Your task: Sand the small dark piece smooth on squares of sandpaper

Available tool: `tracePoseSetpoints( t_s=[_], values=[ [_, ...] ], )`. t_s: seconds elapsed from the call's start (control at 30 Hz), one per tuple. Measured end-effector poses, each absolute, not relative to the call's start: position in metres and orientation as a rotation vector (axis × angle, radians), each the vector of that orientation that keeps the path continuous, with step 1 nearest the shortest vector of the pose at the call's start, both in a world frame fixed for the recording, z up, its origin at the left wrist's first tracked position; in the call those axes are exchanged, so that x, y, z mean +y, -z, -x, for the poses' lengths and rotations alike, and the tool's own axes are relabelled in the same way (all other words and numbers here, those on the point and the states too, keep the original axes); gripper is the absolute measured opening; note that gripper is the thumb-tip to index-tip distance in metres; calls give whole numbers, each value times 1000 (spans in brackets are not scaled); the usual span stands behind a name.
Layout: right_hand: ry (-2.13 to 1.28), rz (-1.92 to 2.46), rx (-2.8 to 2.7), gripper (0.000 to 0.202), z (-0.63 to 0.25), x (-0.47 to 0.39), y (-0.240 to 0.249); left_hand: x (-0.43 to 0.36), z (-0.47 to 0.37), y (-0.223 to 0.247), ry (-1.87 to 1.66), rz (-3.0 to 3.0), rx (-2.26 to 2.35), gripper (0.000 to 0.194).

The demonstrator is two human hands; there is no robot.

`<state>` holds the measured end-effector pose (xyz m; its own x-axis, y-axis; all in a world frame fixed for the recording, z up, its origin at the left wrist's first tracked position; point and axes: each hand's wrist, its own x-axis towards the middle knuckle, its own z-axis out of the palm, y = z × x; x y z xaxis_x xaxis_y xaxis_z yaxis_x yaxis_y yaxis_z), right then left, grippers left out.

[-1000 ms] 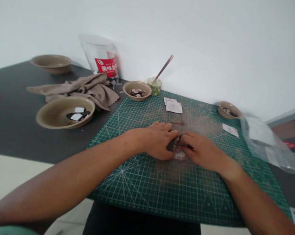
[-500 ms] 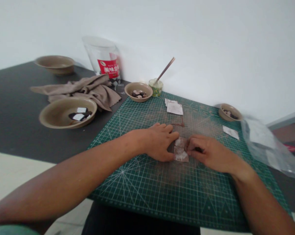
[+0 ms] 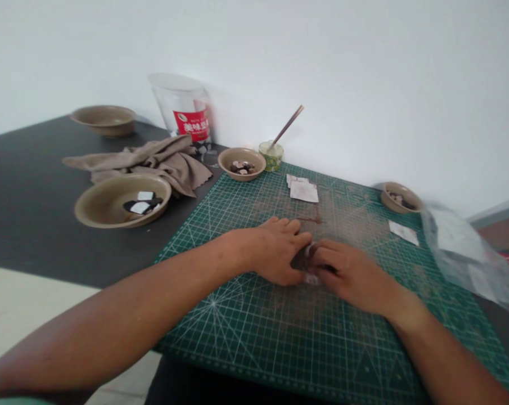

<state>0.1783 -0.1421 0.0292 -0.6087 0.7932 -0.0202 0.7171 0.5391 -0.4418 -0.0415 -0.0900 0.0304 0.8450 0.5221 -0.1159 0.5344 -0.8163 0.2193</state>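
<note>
Between my hands, on the green cutting mat (image 3: 279, 337), lies a small whitish paper square (image 3: 312, 279) with brown stains, largely hidden by my fingers. My left hand (image 3: 279, 250) rests palm down at its left side, with thumb and index finger pinning the edges. My right hand (image 3: 342, 273) is curled over the right side, its fingertips pinching the paper. Farther back on the mat is a small stack of similar paper squares (image 3: 303, 190). Another paper square (image 3: 403, 232) lies alone to the right. Brown smears mark the mat around my hands.
Bowls with dark pieces stand at left (image 3: 123, 216), back (image 3: 242, 163) and right (image 3: 401, 197). Behind are a crumpled brown cloth (image 3: 153, 160), another bowl (image 3: 104, 119), a clear red-labelled jar (image 3: 180, 107), and a green cup (image 3: 271, 156) holding a stick. A plastic bag (image 3: 469, 253) lies right.
My right hand has moved left over the paper square, close against my left hand, and now covers most of it. The whole view has shifted slightly.
</note>
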Motion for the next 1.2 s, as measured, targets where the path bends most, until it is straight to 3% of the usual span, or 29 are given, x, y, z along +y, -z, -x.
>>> tracePoseSetpoints(
  t_s=[0.1, 0.27, 0.43, 0.63, 0.87, 1.2],
  values=[
    [-455, 1480, -2552, 12, -183, -140, -31, -90, 42, -29, 54, -2786, 801, 57],
    [-707, 1275, -2639, 9, -181, -143, -31, -90, 41, -28, 42, -2787, 797, 57],
    [-479, 1526, -2383, 10, -181, -135, -21, -90, 42, -28, 22, -2790, 805, 55],
    [-864, 1531, -1786, 11, -187, -135, -19, -86, 36, -29, -125, -2758, 763, 52],
    [-1381, 1017, -1147, 14, -174, -132, -11, -80, 17, -23, -772, -2470, 782, 34],
    [-1525, 877, -994, 12, -172, -131, -11, -84, 15, -14, -1146, -2405, 653, 25]
  ],
)
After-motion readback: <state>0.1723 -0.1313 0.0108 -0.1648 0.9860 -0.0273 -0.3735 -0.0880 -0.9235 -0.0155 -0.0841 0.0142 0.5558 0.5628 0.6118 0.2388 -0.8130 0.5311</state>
